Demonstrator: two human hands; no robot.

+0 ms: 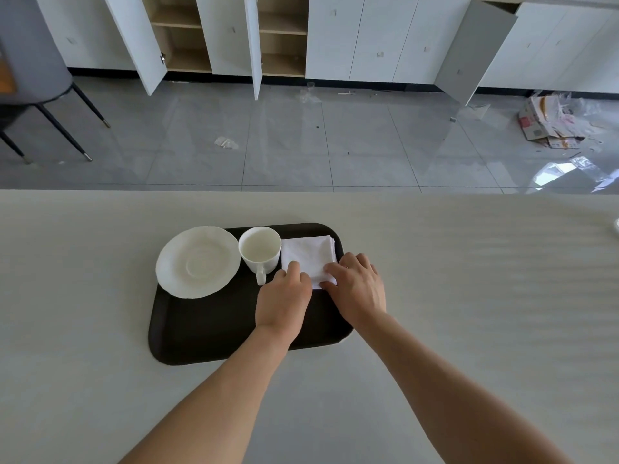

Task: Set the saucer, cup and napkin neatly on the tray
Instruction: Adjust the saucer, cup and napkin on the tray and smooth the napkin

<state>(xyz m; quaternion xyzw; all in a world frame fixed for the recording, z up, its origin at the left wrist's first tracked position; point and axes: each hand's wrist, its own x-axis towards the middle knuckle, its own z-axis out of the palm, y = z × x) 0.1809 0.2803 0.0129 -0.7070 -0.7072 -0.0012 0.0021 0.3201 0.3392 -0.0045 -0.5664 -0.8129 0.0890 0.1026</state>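
Note:
A dark brown tray [207, 329] lies on the pale table. On its far left corner rests a white saucer [197, 262], overhanging the tray's rim. A white cup [260, 250] stands upright beside it, handle pointing toward me. To the right of the cup lies a folded white napkin [307, 256], flat on the tray. My left hand [283, 299] touches the napkin's near left corner with its fingertips. My right hand [358, 286] pinches the napkin's near right corner. The hands hide the napkin's near edge.
The table [469, 296] stretches wide to both sides and ends just beyond the tray. A white object [616, 226] peeks in at the right edge. Beyond the table are a grey tiled floor, open cabinets, a chair and scattered cardboard.

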